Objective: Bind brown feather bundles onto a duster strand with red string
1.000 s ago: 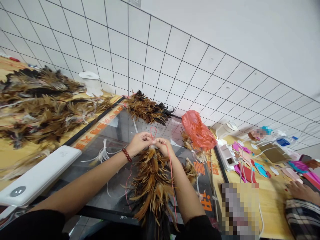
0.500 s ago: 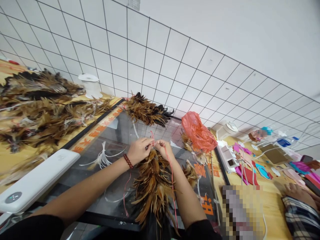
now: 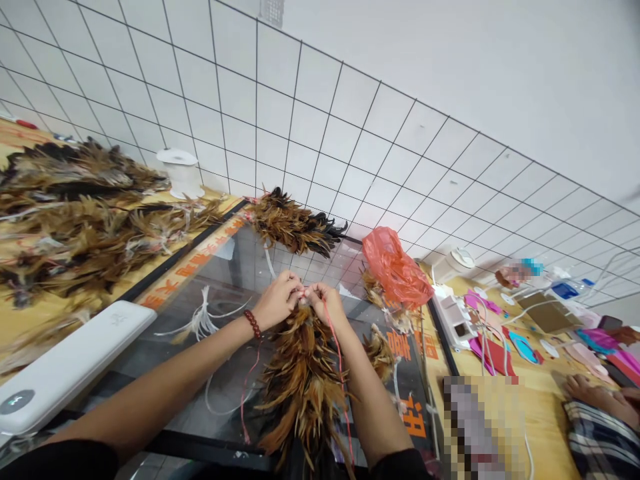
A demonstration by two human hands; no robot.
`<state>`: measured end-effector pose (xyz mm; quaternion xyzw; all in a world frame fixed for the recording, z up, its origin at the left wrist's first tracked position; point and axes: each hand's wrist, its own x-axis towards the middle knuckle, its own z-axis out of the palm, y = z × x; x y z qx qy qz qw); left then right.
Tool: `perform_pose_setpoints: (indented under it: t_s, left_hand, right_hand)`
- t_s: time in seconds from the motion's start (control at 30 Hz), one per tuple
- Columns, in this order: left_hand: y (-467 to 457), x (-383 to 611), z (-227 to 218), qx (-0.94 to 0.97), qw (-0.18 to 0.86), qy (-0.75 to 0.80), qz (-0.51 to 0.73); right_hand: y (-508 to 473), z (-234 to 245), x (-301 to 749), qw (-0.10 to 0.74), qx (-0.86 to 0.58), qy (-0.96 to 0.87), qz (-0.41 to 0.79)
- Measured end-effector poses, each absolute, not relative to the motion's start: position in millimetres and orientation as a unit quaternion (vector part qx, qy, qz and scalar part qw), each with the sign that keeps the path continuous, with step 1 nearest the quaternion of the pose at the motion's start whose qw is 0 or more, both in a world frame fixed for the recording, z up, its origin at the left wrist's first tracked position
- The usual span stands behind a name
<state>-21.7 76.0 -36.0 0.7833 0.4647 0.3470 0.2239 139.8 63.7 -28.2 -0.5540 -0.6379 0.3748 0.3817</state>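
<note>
A bundle of brown and black feathers (image 3: 303,380) hangs down between my forearms, its tied top at my fingertips. My left hand (image 3: 280,298), with a beaded bracelet (image 3: 253,323) on the wrist, pinches pink string at that top. Close against it, my right hand (image 3: 324,303) is closed on the same string. One pink string (image 3: 341,380) trails down from the right hand over the feathers; another pink strand (image 3: 245,407) dangles below my left wrist. The knot itself is mostly covered by my fingers.
A second feather bundle (image 3: 297,223) lies at the far edge of the glass panel (image 3: 200,373). Feather piles (image 3: 90,220) and a white power bank (image 3: 75,367) are at left. A red plastic bag (image 3: 395,267) sits right; another person's hand (image 3: 597,397) rests farther right.
My two hands have drawn closer together at the top of the bundle. The short pink end that stuck up above my fingers no longer shows there.
</note>
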Motion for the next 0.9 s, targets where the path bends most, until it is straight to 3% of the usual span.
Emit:
perform_pose_setpoints:
  t_s: [0.13, 0.2, 0.5, 0.9]
  left_hand:
    - [86.4, -23.3, -39.0, 0.689, 0.501, 0.406, 0.332]
    - [88.6, -24.2, -40.5, 0.651, 0.564, 0.385, 0.331]
    - [89.0, -17.9, -52.7, 0.671, 0.424, 0.435, 0.425]
    - [80.5, -14.5, -47.0, 0.526, 0.523, 0.504, 0.442]
  right_hand:
    - [65.1, -29.0, 142.2, 0.378, -0.552, -0.639, 0.381]
    - [66.8, -31.1, 142.7, 0.375, -0.548, -0.634, 0.396]
    - [74.2, -40.8, 142.7, 0.375, -0.544, -0.589, 0.467]
    - [73.9, -48.2, 141.4, 0.396, -0.546, -0.579, 0.457]
